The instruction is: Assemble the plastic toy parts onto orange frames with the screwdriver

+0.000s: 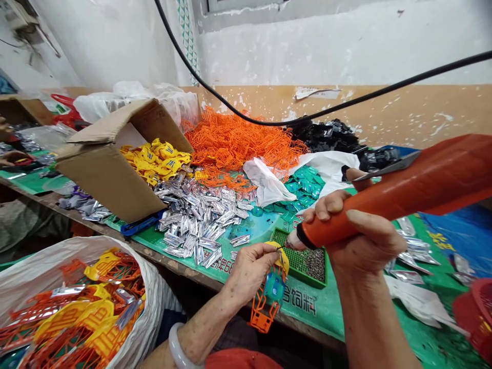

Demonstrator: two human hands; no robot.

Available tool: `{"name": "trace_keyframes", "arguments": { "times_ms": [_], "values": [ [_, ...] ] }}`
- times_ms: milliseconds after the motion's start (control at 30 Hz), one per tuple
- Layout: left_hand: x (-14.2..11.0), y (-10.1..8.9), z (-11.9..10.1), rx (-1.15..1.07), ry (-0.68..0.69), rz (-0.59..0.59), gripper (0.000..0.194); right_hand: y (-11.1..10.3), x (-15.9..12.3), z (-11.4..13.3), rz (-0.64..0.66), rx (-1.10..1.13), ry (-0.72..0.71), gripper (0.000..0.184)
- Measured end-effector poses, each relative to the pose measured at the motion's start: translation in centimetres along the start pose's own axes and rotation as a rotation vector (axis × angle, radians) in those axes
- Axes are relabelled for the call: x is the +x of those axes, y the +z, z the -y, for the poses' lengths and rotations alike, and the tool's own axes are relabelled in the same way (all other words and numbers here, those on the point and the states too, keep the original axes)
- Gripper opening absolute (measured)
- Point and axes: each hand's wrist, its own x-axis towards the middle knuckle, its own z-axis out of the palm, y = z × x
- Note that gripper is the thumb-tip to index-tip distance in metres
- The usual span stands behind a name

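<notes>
Starting at the far left, what's in the white sack (pixel 73 271)?

Pieces that look assembled: orange lattice frames with yellow parts and silver sachets, heaped together. Whether each is complete, I can't tell from here.

And on the surface (pixel 434 338)?

Loose parts, so a good deal looks left to do. There's a cardboard box (pixel 107 174), yellow pieces (pixel 154 160), silver sachets (pixel 200 220), a heap of orange frames (pixel 238 143), then teal sachets (pixel 303 187).

What about the left hand (pixel 249 271)?

It's closed, its fingers (pixel 265 253) pinching the top of a small frame piece (pixel 261 307) held out over the surface's front edge. The piece carries a yellow cap (pixel 280 256) and a teal sachet (pixel 274 287). Its long axis runs nearly up and down in view, with the orange foot lowest and the top leaning slightly right.

And the right hand (pixel 365 241)?

Clenched around an orange tool (pixel 384 205). The tool's long axis climbs from a pale tip beside the yellow cap up to the right, out of frame.

What's nearby?

A green tray (pixel 300 261) just below that tip, and more silver sachets (pixel 411 251) further right.
</notes>
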Motion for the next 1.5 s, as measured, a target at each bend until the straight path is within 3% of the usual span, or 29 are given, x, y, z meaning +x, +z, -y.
{"name": "trace_keyframes", "arguments": {
  "times_ms": [400,800,933,1133,1500],
  "values": [
    [-0.9,-1.0,-0.5,-0.181,-0.036,-0.061,0.033,0.0,-0.9,1.5,0.001,-0.072,-0.092,0.036],
    [-2.2,-3.4,0.5,-0.095,-0.029,-0.018,0.029,0.5,-3.0,2.3,0.066,-0.031,-0.106,0.035],
    [-2.4,-3.5,0.3,-0.046,-0.012,0.041,0.023,0.7,-2.8,2.0,0.026,-0.043,-0.098,0.021],
    [-2.7,-3.4,0.5,-0.034,-0.029,0.090,0.018,0.8,-3.0,1.5,0.044,-0.028,-0.082,0.024],
    [-3.0,-3.7,0.9,-0.173,-0.064,0.120,0.026,0.8,-3.1,1.7,0.005,-0.026,-0.081,0.029]
  ]
}}
